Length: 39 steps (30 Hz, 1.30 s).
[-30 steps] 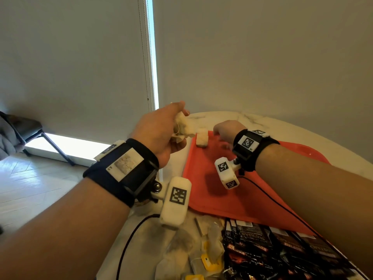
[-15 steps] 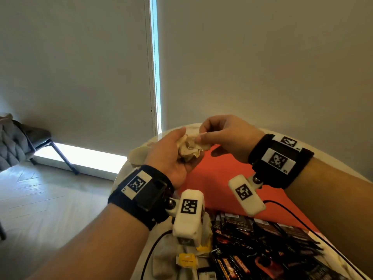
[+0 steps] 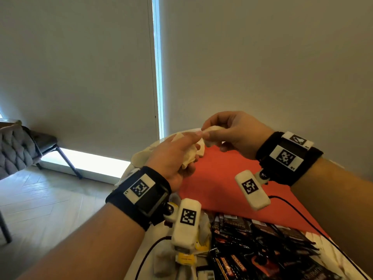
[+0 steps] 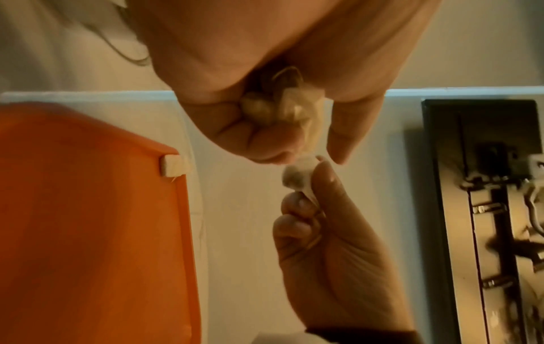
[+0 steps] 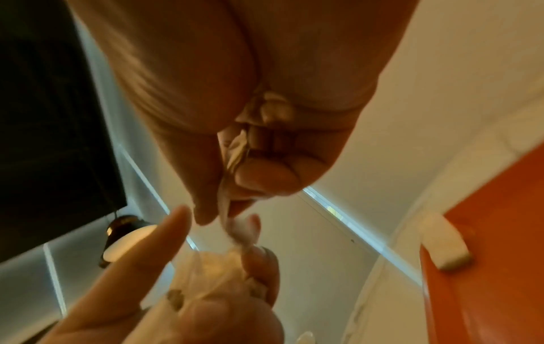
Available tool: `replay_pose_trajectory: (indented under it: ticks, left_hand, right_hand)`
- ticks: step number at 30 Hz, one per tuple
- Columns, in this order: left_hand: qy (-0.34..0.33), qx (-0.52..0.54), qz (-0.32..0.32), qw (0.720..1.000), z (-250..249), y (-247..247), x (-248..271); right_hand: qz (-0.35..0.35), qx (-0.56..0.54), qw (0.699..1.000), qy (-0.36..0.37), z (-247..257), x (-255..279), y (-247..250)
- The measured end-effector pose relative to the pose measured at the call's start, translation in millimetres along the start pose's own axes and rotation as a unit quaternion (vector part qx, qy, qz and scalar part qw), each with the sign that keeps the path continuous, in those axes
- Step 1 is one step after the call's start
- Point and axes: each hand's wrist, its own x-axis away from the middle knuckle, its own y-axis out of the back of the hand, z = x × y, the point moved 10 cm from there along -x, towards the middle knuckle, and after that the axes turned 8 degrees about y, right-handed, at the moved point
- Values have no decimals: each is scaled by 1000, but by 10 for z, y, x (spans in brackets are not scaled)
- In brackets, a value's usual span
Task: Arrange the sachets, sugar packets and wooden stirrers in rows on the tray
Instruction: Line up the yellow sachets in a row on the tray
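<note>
Head view: both hands raised above the orange-red tray (image 3: 218, 186), which lies on a white marble-look table (image 3: 141, 249). Left hand (image 3: 177, 156) has fingers curled round a crumpled bunch of pale tea-bag sachets (image 3: 190, 157); most of the bunch is hidden in the palm, so no count possible. Right hand (image 3: 236, 132) pinches one pale sachet (image 3: 212, 129) btwn thumb and forefinger, touching the left thumb tip. Whether that sachet is still joined to the bunch: can't tell. Near edge, dark sachets (image 3: 252, 249) lie piled, cut off by the frame bottom; print partly legible only. More pale bags w/ yellow tags (image 3: 184, 258) sit under the left wrist cam, half hidden. Grey chair (image 3: 16, 150) at left, cropped.

Left wrist view: left hand (image 4: 265, 93) fills the top, fingers closed on the bunch (image 4: 291, 107), forefinger straighter. Right hand (image 4: 326, 244) comes from below, fingertips nipping the sachet (image 4: 297, 173). One pale sachet (image 4: 173, 165) lies at the tray (image 4: 88, 232) corner, on the rim. Dark frame at right (image 4: 471, 209): unclear what it is.

Right wrist view: blurred. Right hand (image 5: 250, 104) grips the sachet (image 5: 235, 151), thin edge showing only. Left hand (image 5: 165, 291) below holds the bunch (image 5: 212, 277), forefinger extended. Corner sachet (image 5: 444, 244) on the tray (image 5: 485, 256) edge, tray mostly cut off.
</note>
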Motion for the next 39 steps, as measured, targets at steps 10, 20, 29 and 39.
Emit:
replay_pose_trajectory:
  ticks: [10, 20, 29, 39]
  left_hand:
    - [-55, -70, 0, 996, -81, 2, -2]
    - [-141, -185, -35, 972, -445, 50, -74]
    - [-85, -116, -63, 988, -433, 234, -406]
    - [-63, -88, -68, 992, -412, 391, -593]
  right_hand:
    - [-29, -9, 999, 44, 165, -57, 164]
    - [-57, -38, 995, 76, 215, -142, 95]
    - [-144, -89, 982, -78, -587, -309, 138]
    - [-119, 66, 951, -276, -1749, -407, 30]
